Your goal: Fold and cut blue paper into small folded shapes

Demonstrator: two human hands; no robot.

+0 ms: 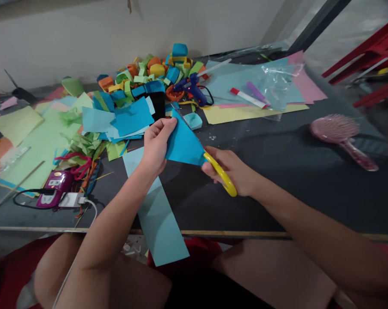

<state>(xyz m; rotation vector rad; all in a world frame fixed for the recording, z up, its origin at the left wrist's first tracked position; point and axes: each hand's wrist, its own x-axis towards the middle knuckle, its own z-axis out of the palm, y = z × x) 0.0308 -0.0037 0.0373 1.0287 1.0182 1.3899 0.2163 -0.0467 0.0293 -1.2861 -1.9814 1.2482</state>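
Observation:
My left hand [159, 143] pinches the upper left part of a blue piece of paper [184, 143], held above the dark table. Yellow-handled scissors [224, 176] are in my right hand [232, 167], its fingers closed round the handles. Their blades run up along the paper's slanted right edge, partly hidden by it. A long light-blue paper strip [161, 223] lies under my left wrist and hangs over the table's front edge. Just beyond the held paper sits a small light-blue folded paper piece [193, 121].
Behind my hands are a pile of colourful folded paper pieces [157, 71] and a blue glue gun [195, 89]. Blue sheets [134, 118] and a purple power strip [56, 186] with a cable lie left. Rightward are markers [248, 98], stacked paper [219, 113] and a pink hairbrush [337, 131].

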